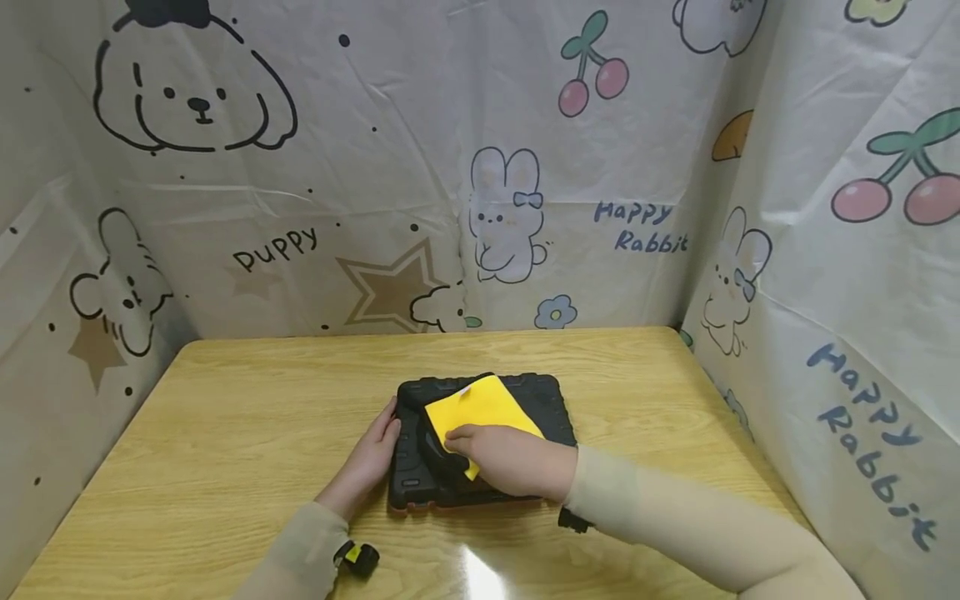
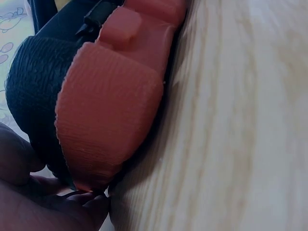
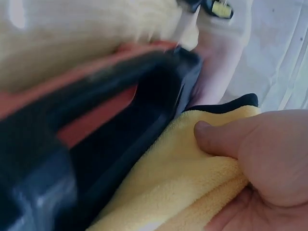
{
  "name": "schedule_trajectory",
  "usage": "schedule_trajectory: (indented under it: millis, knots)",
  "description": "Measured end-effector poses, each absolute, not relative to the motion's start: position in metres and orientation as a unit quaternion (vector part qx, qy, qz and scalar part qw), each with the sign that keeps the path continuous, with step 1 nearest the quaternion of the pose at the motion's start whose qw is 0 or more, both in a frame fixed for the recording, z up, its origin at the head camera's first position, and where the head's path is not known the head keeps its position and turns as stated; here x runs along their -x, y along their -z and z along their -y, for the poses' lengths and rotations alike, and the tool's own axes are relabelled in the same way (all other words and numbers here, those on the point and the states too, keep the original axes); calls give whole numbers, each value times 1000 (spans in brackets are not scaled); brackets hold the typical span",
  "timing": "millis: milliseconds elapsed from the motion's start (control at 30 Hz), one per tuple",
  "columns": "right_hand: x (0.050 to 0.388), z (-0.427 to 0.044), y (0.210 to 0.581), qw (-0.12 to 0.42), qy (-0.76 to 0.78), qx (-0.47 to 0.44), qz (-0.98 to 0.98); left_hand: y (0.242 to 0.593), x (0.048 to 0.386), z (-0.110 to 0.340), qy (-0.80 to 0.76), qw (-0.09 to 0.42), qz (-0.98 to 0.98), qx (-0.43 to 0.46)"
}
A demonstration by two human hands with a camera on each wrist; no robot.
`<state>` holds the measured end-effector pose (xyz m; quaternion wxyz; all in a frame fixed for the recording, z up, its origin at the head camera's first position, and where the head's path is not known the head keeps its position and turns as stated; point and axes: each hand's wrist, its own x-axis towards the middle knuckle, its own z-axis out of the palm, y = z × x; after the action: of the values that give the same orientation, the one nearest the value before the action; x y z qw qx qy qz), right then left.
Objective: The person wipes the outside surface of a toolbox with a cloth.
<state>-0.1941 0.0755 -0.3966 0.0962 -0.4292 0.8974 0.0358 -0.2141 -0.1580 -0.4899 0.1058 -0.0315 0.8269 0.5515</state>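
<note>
A black plastic case (image 1: 551, 404) with a red lower half (image 2: 110, 96) lies flat on the table. My left hand (image 1: 369, 457) holds the case's left edge, and in the left wrist view its fingertips (image 2: 91, 207) touch one corner. A yellow cloth (image 1: 487, 405) with a dark border is spread over the top of the case. My right hand (image 1: 517, 460) grips this cloth, thumb on top, and rests over the middle of the case. The right wrist view shows the cloth (image 3: 168, 168) bunched beside the case's black handle (image 3: 110, 77). Some right fingers are hidden under the cloth.
The wooden table (image 1: 247, 417) extends around the case on all sides. Printed white curtains (image 1: 360, 183) stand behind it and along both sides. A small black wrist device (image 1: 360, 558) is strapped to the left sleeve, another (image 1: 574, 521) to the right.
</note>
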Motion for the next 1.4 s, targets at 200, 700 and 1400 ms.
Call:
schedule_trajectory:
  millis: [200,700,1400]
  knots:
    - [219,-76,397,99,-19,404,-909,490,213,159,-556,101,-825,29]
    - [264,-84,402,78,20,364,-928,488,213,158,-552,95,-828,22]
    - [269,-94,407,86,39,358,-929,488,213,159,-556,93,-826,22]
